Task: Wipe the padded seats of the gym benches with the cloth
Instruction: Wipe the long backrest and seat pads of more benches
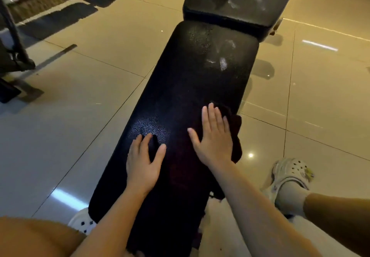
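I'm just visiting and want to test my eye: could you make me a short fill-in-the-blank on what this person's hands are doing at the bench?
1. The right hand presses flat on a dark ____ near the bench's right edge.
2. The left hand rests on the bare ____ pad of the bench.
3. The floor is covered in shiny ____.
4. The white shoes have round ____ in them.

Missing words: cloth; black; tiles; holes

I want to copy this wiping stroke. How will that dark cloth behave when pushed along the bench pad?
Probably floppy: the cloth bunches and droops over the pad's right edge beside the right hand. Likely light, since a flat palm covers it. It may slide easily on the glossy pad.
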`<state>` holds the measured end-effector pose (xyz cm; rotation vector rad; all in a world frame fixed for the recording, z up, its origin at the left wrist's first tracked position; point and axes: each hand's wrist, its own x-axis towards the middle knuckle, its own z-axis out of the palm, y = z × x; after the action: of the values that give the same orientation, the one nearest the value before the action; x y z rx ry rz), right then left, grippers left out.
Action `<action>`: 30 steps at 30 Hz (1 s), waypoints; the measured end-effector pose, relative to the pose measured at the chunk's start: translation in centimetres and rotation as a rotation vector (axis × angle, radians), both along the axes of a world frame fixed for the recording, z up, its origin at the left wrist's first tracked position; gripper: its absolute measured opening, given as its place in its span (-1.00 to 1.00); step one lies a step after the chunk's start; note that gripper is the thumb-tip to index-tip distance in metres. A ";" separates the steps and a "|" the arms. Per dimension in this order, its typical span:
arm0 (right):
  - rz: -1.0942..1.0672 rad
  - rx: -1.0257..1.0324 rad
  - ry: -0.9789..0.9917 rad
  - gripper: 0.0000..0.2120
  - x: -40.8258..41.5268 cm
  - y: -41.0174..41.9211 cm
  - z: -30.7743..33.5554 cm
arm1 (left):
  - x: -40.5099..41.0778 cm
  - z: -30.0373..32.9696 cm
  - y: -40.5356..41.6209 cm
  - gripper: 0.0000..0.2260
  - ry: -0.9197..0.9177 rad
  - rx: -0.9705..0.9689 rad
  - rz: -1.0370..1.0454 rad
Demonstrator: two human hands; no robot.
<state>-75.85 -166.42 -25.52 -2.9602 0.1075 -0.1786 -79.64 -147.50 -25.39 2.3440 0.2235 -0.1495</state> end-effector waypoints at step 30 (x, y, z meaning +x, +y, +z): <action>-0.410 0.902 -0.027 -0.29 -8.1 2.9 0.0 | 2.4 4.4 -8.1 -0.83 -0.410 -0.176 -0.186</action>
<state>-83.91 -163.54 -25.54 -2.0083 0.6105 -0.1623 -77.21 -155.59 -21.02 2.1601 -0.2013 0.2139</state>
